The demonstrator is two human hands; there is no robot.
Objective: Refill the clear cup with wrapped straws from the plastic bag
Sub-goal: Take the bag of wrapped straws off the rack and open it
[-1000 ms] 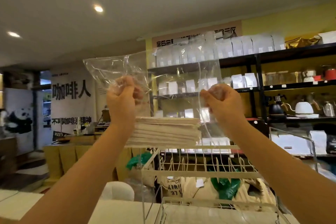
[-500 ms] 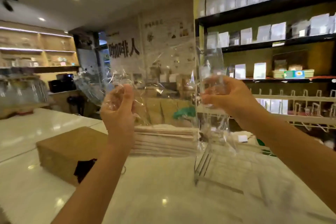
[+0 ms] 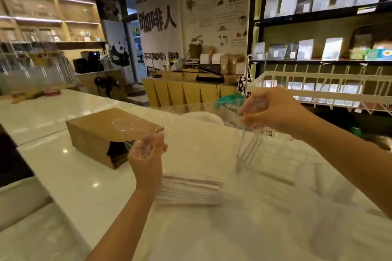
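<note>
Clear plastic bag (image 3: 191, 150), thin and crinkled, is held by its upper edge above the glossy white table (image 3: 70, 178), with a flat stack of pale paper-wrapped straws (image 3: 191, 192) lying in its bottom, low and close to the table surface. Left hand (image 3: 147, 153): fingers curled and pinching the near-left part of the film. Right hand (image 3: 273, 110): fingers bunched and gripping the far-right part, held higher than the left. Whether the mouth is already open cannot be told through the blur and transparency. Clear cup: not found in view. Step in hand, as judged: parting the bag mouth for access to the straws. Recommended handling: the two edges to be drawn apart evenly, the pull kept gentle so that thin film is not torn; the stack to be kept level so that wrappers are not spilled or creased; the bag to be rested on the table before one hand is freed. Adjacent items: brown cardboard box (image 3: 110, 133) left of the bag; white wire rack (image 3: 318, 89) behind the right hand.
</note>
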